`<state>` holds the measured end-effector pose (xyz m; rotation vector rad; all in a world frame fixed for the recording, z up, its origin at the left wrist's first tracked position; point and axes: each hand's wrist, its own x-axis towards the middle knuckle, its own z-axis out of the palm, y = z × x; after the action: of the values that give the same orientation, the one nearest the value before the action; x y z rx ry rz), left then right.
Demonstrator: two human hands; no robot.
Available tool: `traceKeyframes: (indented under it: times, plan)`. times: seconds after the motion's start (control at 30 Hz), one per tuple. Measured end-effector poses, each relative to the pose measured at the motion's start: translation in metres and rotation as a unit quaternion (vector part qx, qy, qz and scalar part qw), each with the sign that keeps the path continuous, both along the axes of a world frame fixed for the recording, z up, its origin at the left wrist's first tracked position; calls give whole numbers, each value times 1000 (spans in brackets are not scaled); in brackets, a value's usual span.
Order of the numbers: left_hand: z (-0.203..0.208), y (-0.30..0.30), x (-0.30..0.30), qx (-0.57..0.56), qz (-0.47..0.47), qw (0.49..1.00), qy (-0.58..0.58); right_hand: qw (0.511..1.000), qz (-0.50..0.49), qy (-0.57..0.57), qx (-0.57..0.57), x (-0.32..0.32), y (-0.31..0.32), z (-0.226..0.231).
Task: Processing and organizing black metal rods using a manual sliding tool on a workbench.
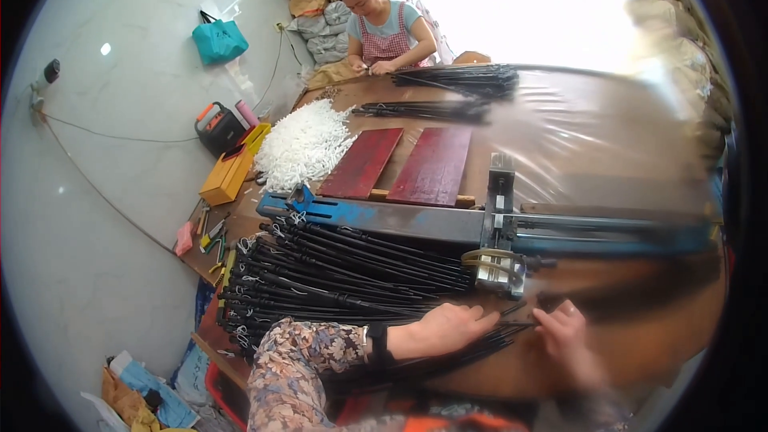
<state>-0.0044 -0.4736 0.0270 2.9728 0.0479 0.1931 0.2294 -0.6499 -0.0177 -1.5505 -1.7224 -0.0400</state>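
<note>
My left hand (450,330), with a dark band at its wrist, is closed around a thin black rod (512,309) close to its tip. My right hand (562,331) is a little to the right, partly blurred, its thumb and fingers pinched together at the end of a thin black rod. Whether both hands are on the same rod is hard to tell. A big bundle of black rods (320,272) with white string loops at their left ends lies beside and under my left arm. Just beyond my hands stands a metal clamp (500,268) on a blue rail (400,220).
Across the table a person (384,32) in a checked apron handles something small. White plastic pieces (300,144) are heaped beside two red boards (432,164). More black rods (456,78) lie at the far side. Pliers and tools (214,240) sit near the left edge.
</note>
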Motion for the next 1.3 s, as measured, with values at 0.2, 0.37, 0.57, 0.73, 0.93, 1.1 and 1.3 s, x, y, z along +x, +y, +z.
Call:
traceKeyframes:
  times: [0.2,0.37,0.57,0.73,0.93,1.1,1.3]
  plan:
    - [58,-23,57,64,-67,995,22,981,-50,-116,146,39,-27,-7]
    - [149,19,90,173,-22,978,-112,950,-288,-69,103,171,-44,-16]
    - [122,14,133,135,-114,981,-83,978,-141,-65,142,156,-34,17]
    - [107,39,104,135,-70,987,-55,957,-287,-44,1,107,-4,25]
    - [105,58,87,164,-32,972,-165,990,-102,-18,96,109,-42,65]
    - [97,43,55,151,-34,977,-146,987,-60,41,141,52,24,64]
    - [96,76,18,161,34,970,-182,977,-144,52,149,67,24,37]
